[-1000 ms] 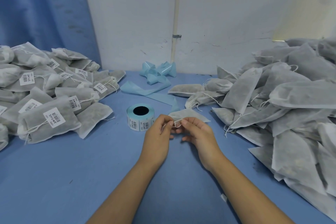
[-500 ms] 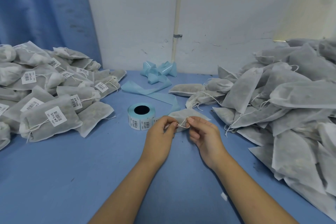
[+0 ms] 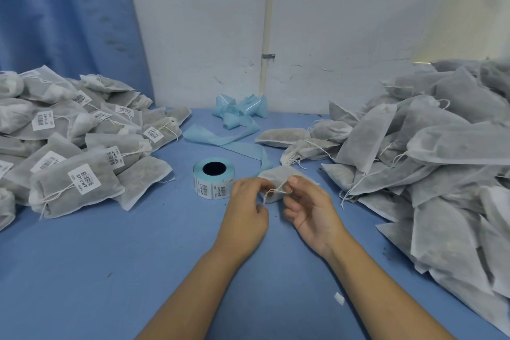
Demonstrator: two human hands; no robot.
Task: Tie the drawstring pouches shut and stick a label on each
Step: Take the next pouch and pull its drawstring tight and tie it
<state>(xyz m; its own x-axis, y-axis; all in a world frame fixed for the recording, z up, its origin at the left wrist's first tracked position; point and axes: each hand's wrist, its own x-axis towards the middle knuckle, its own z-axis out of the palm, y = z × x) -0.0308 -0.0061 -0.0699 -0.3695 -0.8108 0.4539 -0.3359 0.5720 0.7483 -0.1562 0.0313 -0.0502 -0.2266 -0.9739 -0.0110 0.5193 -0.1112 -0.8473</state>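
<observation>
Pouch (image 3: 278, 174): laid on the blue table (image 3: 110, 270) just right of the label roll (image 3: 214, 178), its gathered mouth turned toward the person and partly hidden by the hands.
Drawstring (image 3: 276, 191): stretched between both hands at the mouth of the pouch, with one loose end hung below the left fingers.
Left hand (image 3: 245, 215): fingertips closed in a pinch on the drawstring, just right of the label roll.
Right hand (image 3: 311, 210): thumb and forefinger clamped on the drawstring, other fingers loosely curled.
Labelled pouches (image 3: 77, 146): heaped well left of the label roll.
Unlabelled pouches (image 3: 427, 160): heaped well right of the label roll.
Backing strip (image 3: 229, 138): light blue, trailed behind the label roll.
</observation>
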